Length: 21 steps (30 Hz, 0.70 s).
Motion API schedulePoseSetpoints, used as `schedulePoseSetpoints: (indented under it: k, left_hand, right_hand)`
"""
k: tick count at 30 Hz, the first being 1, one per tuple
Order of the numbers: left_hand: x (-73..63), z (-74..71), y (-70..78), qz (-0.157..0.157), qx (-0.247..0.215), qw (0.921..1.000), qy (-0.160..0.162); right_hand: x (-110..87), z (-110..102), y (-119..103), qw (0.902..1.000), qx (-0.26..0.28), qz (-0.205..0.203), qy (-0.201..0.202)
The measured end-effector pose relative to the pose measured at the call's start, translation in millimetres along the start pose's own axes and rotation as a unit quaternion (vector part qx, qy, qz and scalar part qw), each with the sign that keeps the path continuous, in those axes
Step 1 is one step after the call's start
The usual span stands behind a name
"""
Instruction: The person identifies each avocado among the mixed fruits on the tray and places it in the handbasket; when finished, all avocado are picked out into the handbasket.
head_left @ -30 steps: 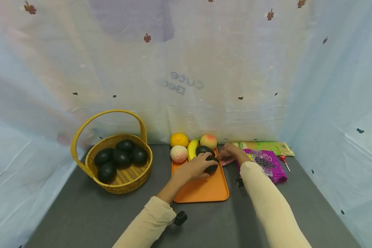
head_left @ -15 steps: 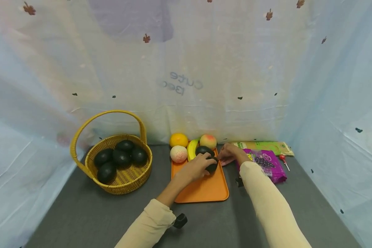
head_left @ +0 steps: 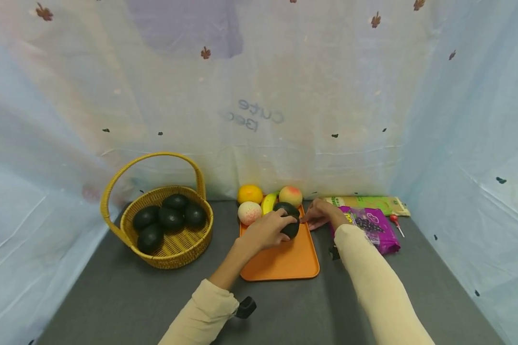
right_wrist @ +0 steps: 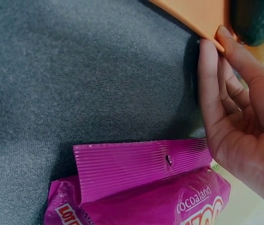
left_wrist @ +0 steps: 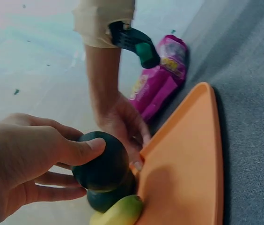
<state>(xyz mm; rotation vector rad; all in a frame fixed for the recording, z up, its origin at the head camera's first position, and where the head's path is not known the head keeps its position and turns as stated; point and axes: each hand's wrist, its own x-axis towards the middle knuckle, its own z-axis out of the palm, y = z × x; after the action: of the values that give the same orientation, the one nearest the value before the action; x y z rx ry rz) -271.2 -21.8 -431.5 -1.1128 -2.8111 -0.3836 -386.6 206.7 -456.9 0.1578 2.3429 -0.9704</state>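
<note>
Curled around a dark avocado [left_wrist: 106, 164], my left hand [head_left: 265, 232] keeps its thumb on top and its fingers at the side. That avocado overlaps a second avocado [head_left: 286, 207] on the orange tray [head_left: 280, 263]. My right hand [head_left: 321, 214] pinches the tray's right rim between thumb and fingers, plain in the right wrist view. A yellow banana [head_left: 268, 203] lies left of the second avocado. At the tray's back sit a pale speckled peach [head_left: 249, 212], a blushed peach [head_left: 290, 195] and an orange [head_left: 250, 194].
On the left stands a yellow wicker basket [head_left: 172, 261] with a tall handle, holding several avocados [head_left: 170, 219]. Right of the tray lie a purple snack bag [head_left: 373, 227], a green packet [head_left: 380, 206] and a red lollipop [head_left: 394, 219]. A pale curtain [head_left: 311, 158] hangs behind the grey table.
My left hand has moved slightly back and left with its avocado, which now overlaps the second one more. The right hand has stayed on the tray rim.
</note>
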Motion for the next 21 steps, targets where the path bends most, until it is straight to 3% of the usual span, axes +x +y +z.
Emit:
schedulePoseSetpoints:
  k: [10, 21]
  left_hand:
    - [-43.8, -26.6, -16.0, -0.006, -0.013, 0.9992, 0.037]
    - [-105.1, -67.1, -46.0, -0.057, 0.014, 0.9933, 0.099]
  right_hand:
    - [-1.2, 3.4, -0.8, 0.9999, 0.009, -0.007, -0.001]
    - [-8.3, 2.3, -2.4, 0.9999, 0.006, -0.013, -0.001]
